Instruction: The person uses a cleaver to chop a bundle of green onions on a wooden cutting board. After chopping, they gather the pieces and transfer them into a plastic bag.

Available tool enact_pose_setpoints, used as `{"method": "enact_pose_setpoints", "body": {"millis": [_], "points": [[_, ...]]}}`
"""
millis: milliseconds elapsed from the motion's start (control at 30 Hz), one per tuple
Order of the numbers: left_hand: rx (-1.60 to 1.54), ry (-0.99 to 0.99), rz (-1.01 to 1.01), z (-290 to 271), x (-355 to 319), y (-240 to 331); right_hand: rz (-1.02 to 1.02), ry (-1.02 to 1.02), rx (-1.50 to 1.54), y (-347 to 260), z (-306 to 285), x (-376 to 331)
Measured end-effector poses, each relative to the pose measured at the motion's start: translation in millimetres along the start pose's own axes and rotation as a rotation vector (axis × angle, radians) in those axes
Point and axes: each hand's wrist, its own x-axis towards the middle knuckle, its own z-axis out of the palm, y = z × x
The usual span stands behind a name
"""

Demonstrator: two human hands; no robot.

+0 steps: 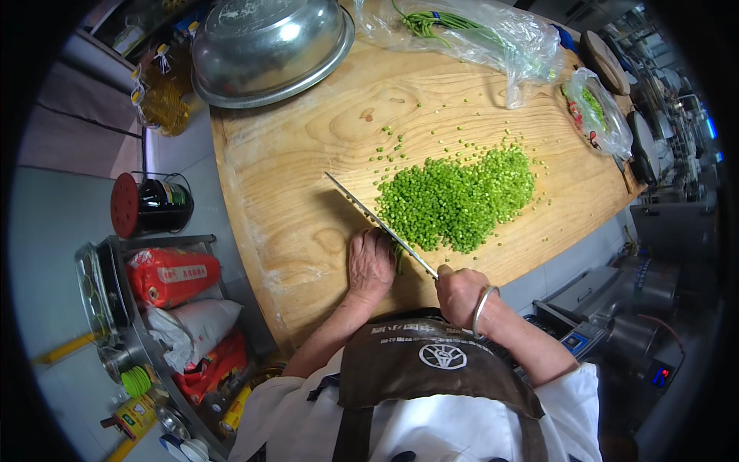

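Observation:
In my right hand [462,296] is the handle of a kitchen knife [377,221], with the blade slanting up and to the left over the wooden board. My left hand [371,263] rests beside the blade, its fingers curled and pressed down. Thin green stalks [399,256] show at the edge of its fingers, partly hidden by the blade and hand. Just right of the knife lies a broad heap of finely chopped green pieces [454,200]. Loose bits are scattered around its far side.
An upturned metal basin [269,50] stands at the far left of the wooden table [285,177]. Long green stalks lie in a clear plastic bag [516,54] at the far edge. Another bag [604,115] sits far right. A shelf with a red package [173,276] stands left.

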Motion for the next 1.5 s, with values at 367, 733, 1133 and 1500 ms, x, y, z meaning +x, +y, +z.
{"method": "enact_pose_setpoints", "body": {"millis": [367, 733, 1133, 1500], "points": [[-0.039, 0.021, 0.057, -2, 1, 1, -0.153, 0.317, 0.251, 19, 26, 17], [-0.029, -0.03, -0.01, 1, -2, -1, -0.074, 0.115, 0.059, 10, 15, 3], [-0.087, 0.06, -0.001, 1, -4, -2, -0.162, 0.299, 0.182, 10, 19, 9], [-0.019, -0.094, -0.005, 10, -12, -8, 0.039, -0.021, 0.076, -3, 17, 21]]}}
